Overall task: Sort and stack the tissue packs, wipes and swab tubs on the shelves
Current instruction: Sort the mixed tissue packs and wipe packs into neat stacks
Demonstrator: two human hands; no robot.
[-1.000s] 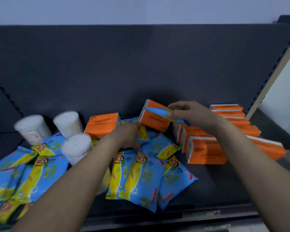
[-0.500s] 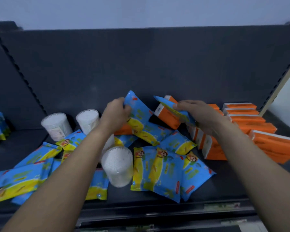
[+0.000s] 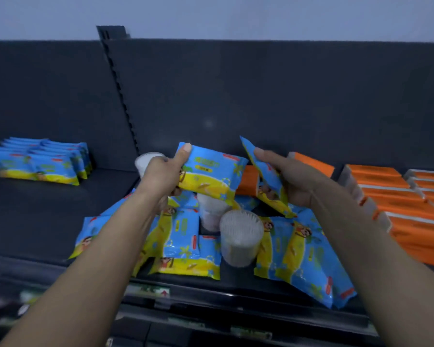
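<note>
My left hand [image 3: 164, 175] holds a blue-and-yellow wipes pack [image 3: 211, 172] lifted flat above the pile. My right hand [image 3: 292, 181] grips a second wipes pack [image 3: 263, 175], tilted on edge. Below them several loose wipes packs [image 3: 183, 244] lie scattered on the dark shelf [image 3: 35, 216]. A clear swab tub [image 3: 239, 237] stands among them, another swab tub [image 3: 209, 211] is partly hidden behind it, and a third tub [image 3: 145, 161] shows behind my left hand. Orange tissue packs [image 3: 398, 206] are stacked at the right.
A neat stack of wipes packs [image 3: 40, 161] sits at the far left, past a slotted upright [image 3: 120, 91] in the back panel. The shelf's front rail [image 3: 236, 296] carries price-tag strips. One orange tissue pack [image 3: 311, 164] lies behind my right hand.
Both hands have lifted their wipes packs higher and the view has swung left, bringing the sorted wipes stack into sight. The right hand's pack is clear of the orange tissue pack.
</note>
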